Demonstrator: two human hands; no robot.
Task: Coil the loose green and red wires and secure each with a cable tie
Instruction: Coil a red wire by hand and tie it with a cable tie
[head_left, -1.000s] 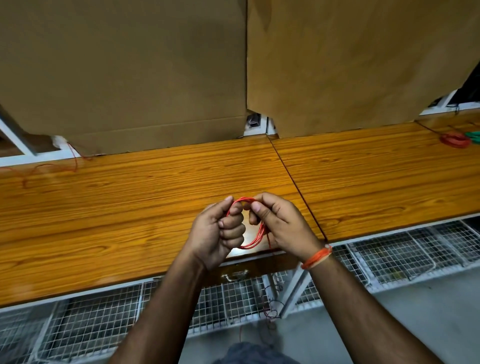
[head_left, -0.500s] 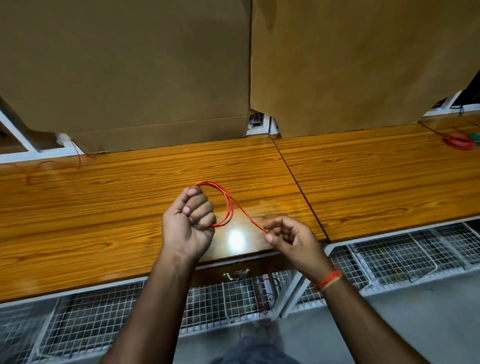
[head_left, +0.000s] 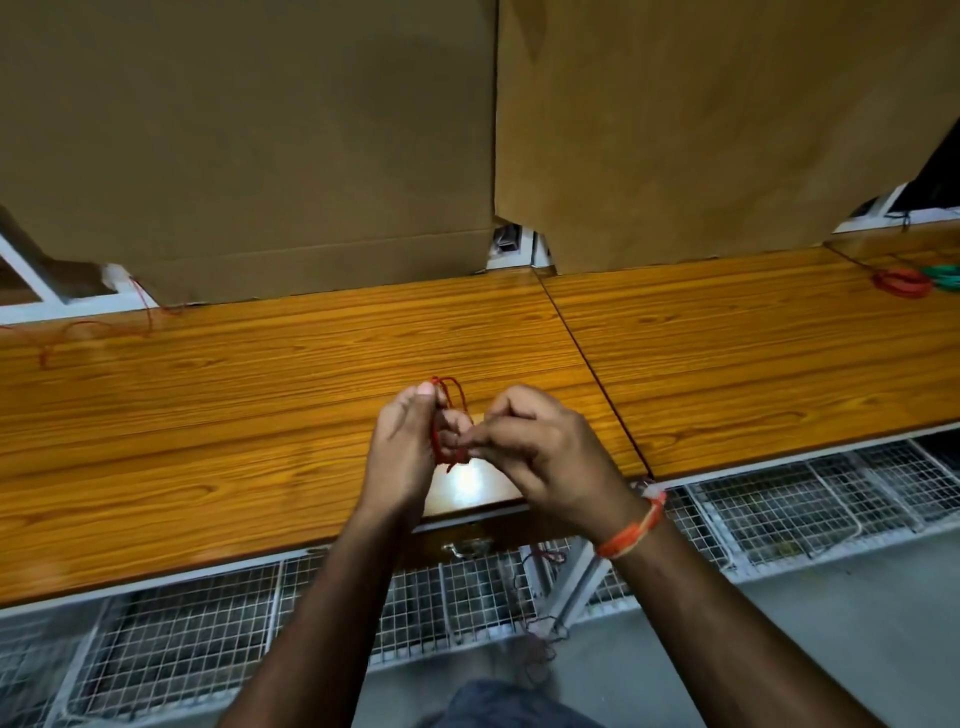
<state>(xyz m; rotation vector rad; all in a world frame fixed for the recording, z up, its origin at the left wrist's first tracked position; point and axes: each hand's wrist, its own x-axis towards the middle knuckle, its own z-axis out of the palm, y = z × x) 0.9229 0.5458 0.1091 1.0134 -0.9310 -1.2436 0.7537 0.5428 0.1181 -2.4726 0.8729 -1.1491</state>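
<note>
over the near edge of the wooden table (head_left: 260, 415), both hands together, held up off the surface. left hand (head_left: 402, 452) curled round a small coil of red wire (head_left: 451, 415), loops showing above the fingertips and down between the two hands. right hand (head_left: 545, 452) close against it, fingers bent, pinching the wire at the lower part of the coil; orange wristband (head_left: 631, 532) on that wrist. far right on the table, well apart from the hands, a finished red coil (head_left: 901, 283) lying flat with a green coil (head_left: 943, 275) just beside it, touching or nearly so. far left, a loose thin red strand (head_left: 93, 330) trailing across the table. behind, two brown cardboard sheets (head_left: 260, 145) standing upright. under the table, wire mesh trays (head_left: 805, 509); contents too dim to tell.
</note>
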